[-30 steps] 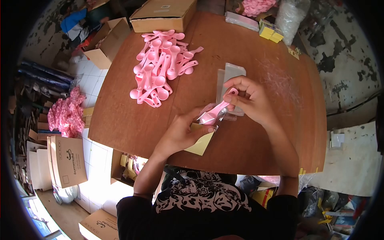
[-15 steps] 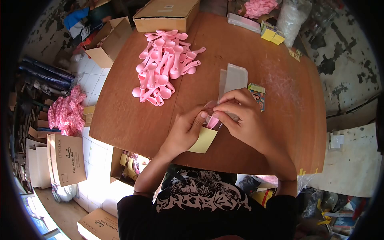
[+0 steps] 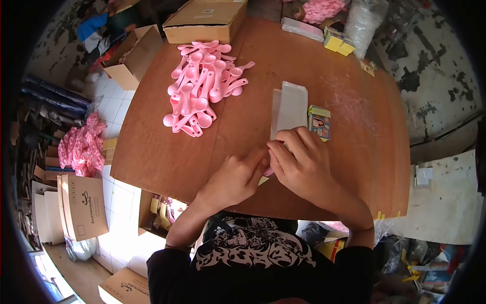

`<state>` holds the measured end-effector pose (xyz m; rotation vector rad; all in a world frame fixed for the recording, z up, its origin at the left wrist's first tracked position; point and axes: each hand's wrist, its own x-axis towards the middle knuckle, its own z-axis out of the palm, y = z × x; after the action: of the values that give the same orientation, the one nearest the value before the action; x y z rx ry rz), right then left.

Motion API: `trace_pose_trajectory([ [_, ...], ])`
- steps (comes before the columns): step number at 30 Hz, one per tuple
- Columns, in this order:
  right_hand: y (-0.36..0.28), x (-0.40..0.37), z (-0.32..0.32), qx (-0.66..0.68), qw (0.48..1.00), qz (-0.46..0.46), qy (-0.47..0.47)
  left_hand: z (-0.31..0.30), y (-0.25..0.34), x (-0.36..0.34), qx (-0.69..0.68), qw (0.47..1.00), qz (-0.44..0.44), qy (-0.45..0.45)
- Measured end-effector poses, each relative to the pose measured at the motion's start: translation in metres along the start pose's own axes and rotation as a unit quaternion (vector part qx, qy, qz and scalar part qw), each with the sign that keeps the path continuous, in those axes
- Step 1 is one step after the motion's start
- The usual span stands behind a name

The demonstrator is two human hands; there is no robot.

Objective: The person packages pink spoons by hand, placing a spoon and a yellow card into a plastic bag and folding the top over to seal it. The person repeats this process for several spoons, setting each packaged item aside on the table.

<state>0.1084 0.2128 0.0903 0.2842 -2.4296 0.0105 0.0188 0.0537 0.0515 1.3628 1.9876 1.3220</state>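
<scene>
My left hand (image 3: 234, 176) and my right hand (image 3: 302, 158) meet over the near part of the table, fingers pinched together. Between them is a mostly hidden packet: a bit of a pink spoon (image 3: 269, 172) shows under the fingertips, and a corner of a yellow card (image 3: 263, 180) sticks out below. The clear plastic bag around the spoon is covered by my fingers now. Just beyond my right hand lies a stack of clear plastic bags (image 3: 293, 104). Beside it rests a small printed box (image 3: 320, 124). Farther left is a heap of pink measuring spoons (image 3: 202, 86).
A closed cardboard box (image 3: 202, 23) stands at the table's far edge. Yellow boxes (image 3: 338, 41) and a large plastic roll (image 3: 365, 28) sit at the far right. Cartons (image 3: 83, 205) stand on the floor at left. Another person (image 3: 96, 33) is at the far left.
My hands have closed in over the packet, hiding most of the pink spoon and yellow card that showed before. The whole view has shifted slightly.
</scene>
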Motion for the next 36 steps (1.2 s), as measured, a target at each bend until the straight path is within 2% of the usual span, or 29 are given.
trace_pose_trajectory([
  [4,0.005,-0.006,0.003,-0.01,1.0,-0.013,-0.005,-0.004,0.001,0.0,0.045,0.998,0.026,-0.025],
  [7,0.011,-0.007,0.003,0.062,0.998,0.013,0.005,-0.004,0.005,0.0,0.05,0.997,0.031,-0.051],
  [9,0.014,-0.006,0.0,0.203,0.976,0.07,0.038,-0.002,0.007,-0.001,-0.01,0.998,0.067,-0.012],
  [10,0.016,-0.007,-0.002,0.201,0.976,0.07,0.038,-0.002,0.009,-0.001,-0.011,0.998,0.068,-0.013],
  [12,0.02,-0.01,-0.006,0.361,0.922,0.136,0.027,-0.001,0.012,-0.002,-0.066,0.997,0.045,-0.025],
  [14,0.022,-0.011,-0.015,0.39,0.906,0.166,0.017,0.0,0.016,-0.002,-0.104,0.992,0.075,-0.01],
  [16,0.029,-0.013,-0.019,0.543,0.797,0.246,0.093,0.002,0.018,-0.003,-0.141,0.984,0.104,0.004],
  [18,0.046,-0.011,-0.036,0.554,0.778,0.267,0.132,0.005,0.018,-0.006,-0.166,0.983,0.06,0.049],
  [19,0.059,-0.013,-0.043,0.575,0.758,0.269,0.149,0.012,0.014,-0.004,-0.172,0.975,0.091,0.108],
  [21,0.102,-0.026,-0.051,0.706,0.649,0.238,0.154,0.013,0.013,-0.004,-0.202,0.97,0.065,0.114],
  [22,0.128,-0.034,-0.049,0.769,0.598,0.184,0.131,0.013,0.014,-0.005,-0.232,0.965,0.037,0.119],
  [23,0.158,-0.047,-0.042,0.825,0.541,0.129,0.106,0.014,0.01,-0.004,-0.213,0.968,0.045,0.125],
  [25,0.241,-0.115,-0.015,0.652,0.626,0.424,0.052,0.016,0.008,-0.003,-0.216,0.966,0.053,0.132],
  [26,0.242,-0.133,0.002,0.65,0.628,0.425,0.051,0.017,0.007,-0.003,-0.216,0.964,0.062,0.144],
  [27,0.242,-0.145,0.016,0.303,0.808,0.504,0.043,0.014,0.008,-0.003,-0.174,0.972,0.074,0.142],
  [28,0.238,-0.148,0.021,-0.092,0.86,0.501,0.03,0.012,0.009,-0.004,-0.176,0.971,0.076,0.144],
  [29,0.238,-0.149,0.021,-0.002,0.84,0.538,0.078,0.01,0.01,-0.004,-0.179,0.971,0.072,0.14],
  [30,0.222,-0.133,0.018,-0.001,0.845,0.529,0.074,0.01,0.01,-0.003,-0.182,0.972,0.065,0.137],
  [32,0.142,-0.079,-0.004,0.147,0.878,0.424,0.168,0.017,0.006,0.001,-0.206,0.967,0.057,0.135],
  [33,0.103,-0.053,-0.032,0.286,0.86,0.414,0.085,0.019,0.005,0.004,-0.229,0.963,0.056,0.13],
  [34,0.076,-0.035,-0.048,0.416,0.82,0.393,0.001,0.021,0.006,0.007,-0.227,0.964,0.057,0.127],
  [36,0.054,-0.024,-0.032,0.434,0.873,0.222,0.01,0.025,0.008,0.008,-0.249,0.958,0.063,0.125],
])
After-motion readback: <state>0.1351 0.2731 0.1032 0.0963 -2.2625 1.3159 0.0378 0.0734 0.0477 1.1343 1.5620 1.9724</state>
